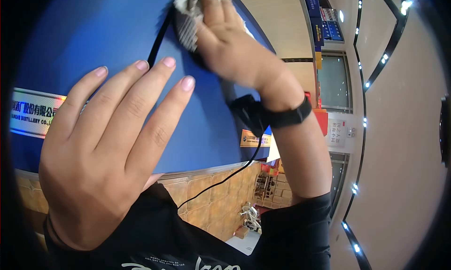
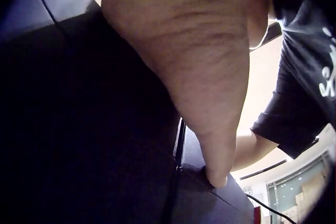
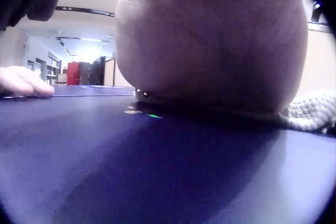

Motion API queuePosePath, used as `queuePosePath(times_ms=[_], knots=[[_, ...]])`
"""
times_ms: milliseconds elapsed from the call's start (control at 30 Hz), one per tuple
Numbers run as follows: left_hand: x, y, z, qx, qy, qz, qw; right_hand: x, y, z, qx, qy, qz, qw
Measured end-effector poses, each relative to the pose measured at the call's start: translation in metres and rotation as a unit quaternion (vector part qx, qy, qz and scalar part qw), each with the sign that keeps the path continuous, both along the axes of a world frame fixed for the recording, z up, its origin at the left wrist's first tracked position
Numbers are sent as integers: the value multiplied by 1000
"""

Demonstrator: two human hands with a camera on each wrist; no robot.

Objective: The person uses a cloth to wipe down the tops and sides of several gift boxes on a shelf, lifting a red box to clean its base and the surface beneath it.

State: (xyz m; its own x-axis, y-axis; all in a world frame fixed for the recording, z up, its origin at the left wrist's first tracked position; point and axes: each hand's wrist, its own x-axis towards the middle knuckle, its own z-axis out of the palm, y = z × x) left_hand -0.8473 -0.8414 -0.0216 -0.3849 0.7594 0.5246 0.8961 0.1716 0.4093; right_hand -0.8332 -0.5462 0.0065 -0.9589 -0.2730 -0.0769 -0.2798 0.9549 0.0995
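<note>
My left hand lies palm down with its fingers straight and slightly spread over a large blue surface. In the left wrist view its thumb reaches down to that surface, close to a dark seam. Farther across, my right hand grips a white textured cloth and presses it against the blue surface. The cloth bunches around the fingers and hides part of them. In the right wrist view, an edge of the cloth sticks out beside the heel of the hand.
A shiny silver label with printed lettering is partly covered by my left hand. A gold label sits near the surface's edge, by the right forearm. A black cable hangs from the right wristband. Tiled floor shows beyond the edge.
</note>
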Motion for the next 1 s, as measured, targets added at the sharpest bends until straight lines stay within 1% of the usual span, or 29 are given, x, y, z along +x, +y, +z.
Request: queuePosePath(times_ms=[100, 133, 200, 267, 300, 367, 433, 467, 500, 567, 633, 667, 700, 767, 800, 833, 867, 933, 967, 1000], knots=[[-3, -2, -2, 14, -4, -1, 1000, 32, -55, 18, -101, -24, -24, 994], [-3, -4, -2, 13, -5, 1, 1000, 49, -68, 22, -69, -34, -10, 997], [-4, -7, -1, 7, -12, 3, 1000, 83, -88, 31, -63, -60, -18, 996], [-5, -6, -3, 11, -4, 9, 1000, 118, -103, 34, -121, -82, -63, 987], [-5, -5, -5, 13, 0, 12, 1000, 130, -109, 43, -120, -118, -81, 982], [-6, -7, -6, 9, 1, 16, 1000, 160, -106, 41, -109, -146, -117, 976], [-6, -8, -5, 2, 10, 13, 1000, 179, -90, 50, -100, -212, -175, 956], [-6, -9, -5, -1, 15, 10, 1000, 193, -81, 52, -108, -220, -204, 948], [-6, -9, -5, 1, 19, 11, 1000, 196, -71, 54, -137, -221, -251, 933], [-6, -8, -5, 5, 25, 13, 1000, 201, -54, 58, -190, -216, -345, 893], [-6, -7, -10, 22, 41, 24, 999, 208, -23, 52, -174, -199, -362, 894], [-6, -6, -11, 30, 45, 30, 998, 196, -14, 55, -183, -204, -393, 878], [-6, -6, -12, 36, 44, 34, 998, 189, 2, 54, -178, -203, -401, 876], [-4, -4, -14, 41, 50, 42, 997, 179, 46, 45, -162, -191, -399, 882], [-4, -1, -15, 41, 58, 47, 996, 177, 71, 38, -149, -190, -382, 892], [-5, -3, -15, 34, 69, 46, 996, 182, 110, 27, -104, -189, -294, 931], [-5, -5, -17, 28, 80, 45, 995, 163, 113, 29, -94, -175, -295, 935], [-10, -7, -16, 16, 100, 38, 994, 144, 142, 27, -15, -187, -287, 940], [-7, -8, -17, 19, 92, 37, 995, 134, 157, 26, 25, -193, -281, 940], [-6, -9, -16, 21, 84, 35, 996, 125, 176, 13, 65, -179, -250, 949]])
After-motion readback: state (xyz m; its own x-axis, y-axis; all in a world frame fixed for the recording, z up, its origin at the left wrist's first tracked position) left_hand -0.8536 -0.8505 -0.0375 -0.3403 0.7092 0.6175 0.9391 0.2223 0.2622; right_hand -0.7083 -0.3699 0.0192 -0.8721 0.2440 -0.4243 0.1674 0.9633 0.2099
